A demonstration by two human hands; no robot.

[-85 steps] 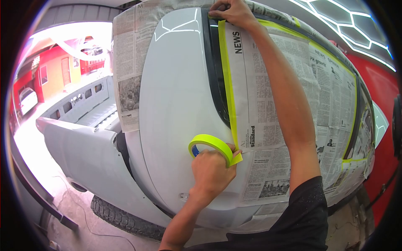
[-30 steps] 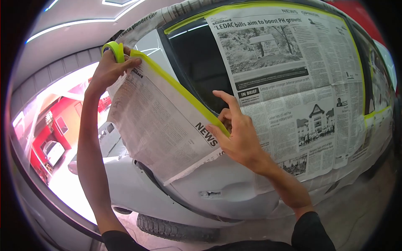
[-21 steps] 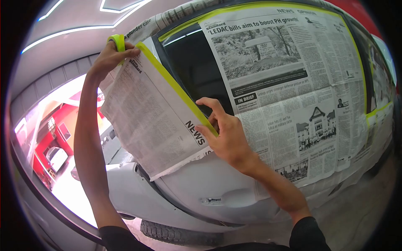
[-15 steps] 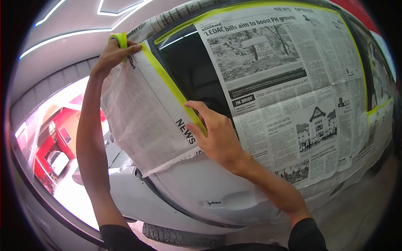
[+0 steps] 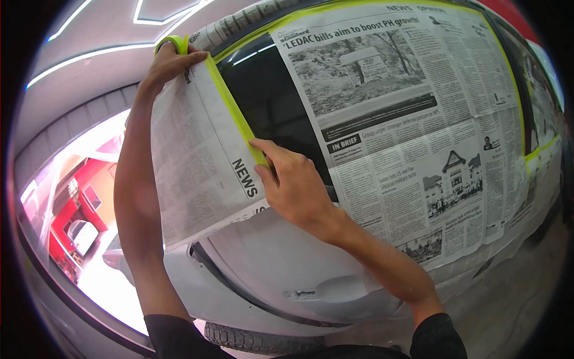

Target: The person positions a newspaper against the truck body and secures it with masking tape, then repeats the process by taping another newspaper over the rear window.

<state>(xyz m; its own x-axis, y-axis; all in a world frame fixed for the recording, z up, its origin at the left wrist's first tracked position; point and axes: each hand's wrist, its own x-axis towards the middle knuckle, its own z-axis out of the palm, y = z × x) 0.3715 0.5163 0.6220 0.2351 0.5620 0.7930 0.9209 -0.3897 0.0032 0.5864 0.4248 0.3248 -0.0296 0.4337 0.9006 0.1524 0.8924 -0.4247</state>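
Note:
At the upper left, my left hand (image 5: 170, 64) grips a roll of yellow-green masking tape (image 5: 173, 42) together with the top corner of a newspaper sheet (image 5: 191, 161). A tape strip (image 5: 230, 102) runs down the sheet's right edge. Lower on that edge, my right hand (image 5: 302, 188) pinches the taped border between thumb and fingers. The sheet hangs beside the dark car window (image 5: 272, 96), part of whose glass shows. A larger newspaper (image 5: 382, 137), taped along its top and right side, covers the rest of the window.
Below the papers is the pale car door with its recessed handle (image 5: 341, 290). A tire (image 5: 257, 338) shows at the bottom. More newspaper (image 5: 239, 24) lies along the roof edge. To the left, a bright opening shows a parked vehicle (image 5: 82, 236).
The lower part of the held sheet has swung left and slightly up with my right hand, exposing more window glass. My left hand has shifted slightly up and right with the roll.

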